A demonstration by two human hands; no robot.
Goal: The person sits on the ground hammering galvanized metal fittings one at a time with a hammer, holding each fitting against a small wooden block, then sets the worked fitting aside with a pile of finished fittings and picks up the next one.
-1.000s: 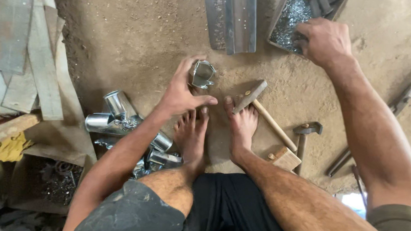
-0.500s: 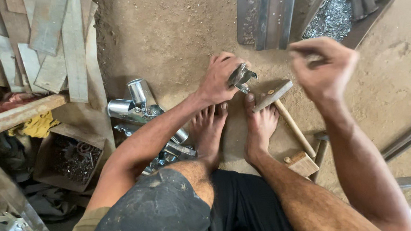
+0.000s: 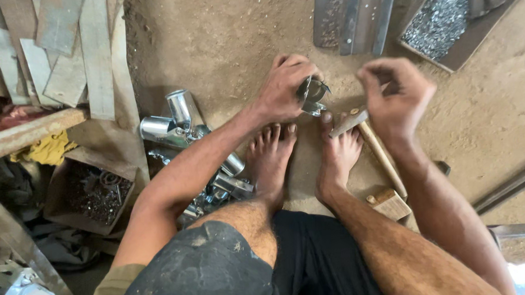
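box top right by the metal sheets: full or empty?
Partly full. The open box holds a heap of small grey metal pieces, with bare floor showing along its near side.

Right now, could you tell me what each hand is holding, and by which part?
The left hand holds a metal can piece by its side. The right hand pinches something too small to identify.

Shiny bent sheet-metal piece (image 3: 312, 96): small, curved, held tilted just above the bare toes (image 3: 276, 132).
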